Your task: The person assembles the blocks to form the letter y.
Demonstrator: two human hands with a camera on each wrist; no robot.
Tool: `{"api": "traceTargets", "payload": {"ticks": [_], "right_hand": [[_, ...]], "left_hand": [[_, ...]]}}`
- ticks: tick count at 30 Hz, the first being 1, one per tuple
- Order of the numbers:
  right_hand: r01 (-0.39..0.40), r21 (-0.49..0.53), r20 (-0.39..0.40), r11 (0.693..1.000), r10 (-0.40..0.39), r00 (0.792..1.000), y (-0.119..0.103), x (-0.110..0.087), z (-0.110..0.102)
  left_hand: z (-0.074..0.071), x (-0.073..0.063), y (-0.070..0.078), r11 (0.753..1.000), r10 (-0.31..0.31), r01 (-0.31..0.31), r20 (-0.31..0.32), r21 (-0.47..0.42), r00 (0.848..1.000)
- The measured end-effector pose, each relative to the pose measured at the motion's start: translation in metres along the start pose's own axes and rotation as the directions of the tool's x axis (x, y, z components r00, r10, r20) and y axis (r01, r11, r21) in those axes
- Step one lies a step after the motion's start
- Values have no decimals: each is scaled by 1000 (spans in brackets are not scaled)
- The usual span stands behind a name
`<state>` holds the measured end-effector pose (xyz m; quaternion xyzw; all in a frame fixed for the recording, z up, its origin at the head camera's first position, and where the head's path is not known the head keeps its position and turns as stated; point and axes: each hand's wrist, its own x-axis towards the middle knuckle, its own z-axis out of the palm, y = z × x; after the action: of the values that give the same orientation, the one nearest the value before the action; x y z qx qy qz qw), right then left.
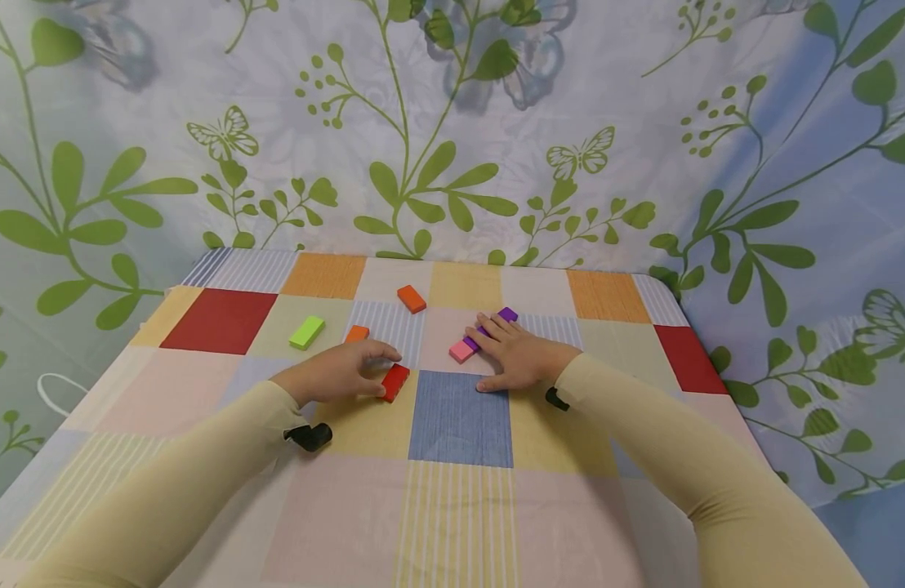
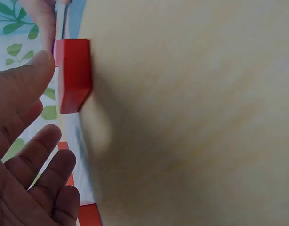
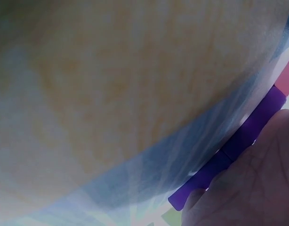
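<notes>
My left hand is beside a red block on the patchwork cloth. Its thumb tip is right at the block's near end in the head view. In the left wrist view the fingers are loosely bent and spread, with nothing gripped between them. My right hand lies over a row of blocks, fingers extended across it. That row has a pink block at its left end and two purple blocks lined up end to end after it. The fingers partly hide the purple ones in the head view.
An orange block lies farther back, and another orange block sits just behind my left hand. To the left is a lime green block. A leaf-print curtain hangs behind the table; a white cord loops at its left edge.
</notes>
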<state>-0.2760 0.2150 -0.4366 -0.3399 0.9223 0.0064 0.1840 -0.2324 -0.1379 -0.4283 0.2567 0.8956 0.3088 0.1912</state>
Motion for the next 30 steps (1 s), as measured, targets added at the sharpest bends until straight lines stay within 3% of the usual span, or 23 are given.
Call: {"api": "traceTargets", "payload": {"ticks": [4,30], "right_hand": [[-8,3,15,1000,8,1000,1,1,0],[-12,-1,3,1000,12,1000,-2,0,-1]], "left_hand": [[3,-2,0,999,30,-30,7,34,1000],[7,0,-11,995,62,-64,26,73,998]]}}
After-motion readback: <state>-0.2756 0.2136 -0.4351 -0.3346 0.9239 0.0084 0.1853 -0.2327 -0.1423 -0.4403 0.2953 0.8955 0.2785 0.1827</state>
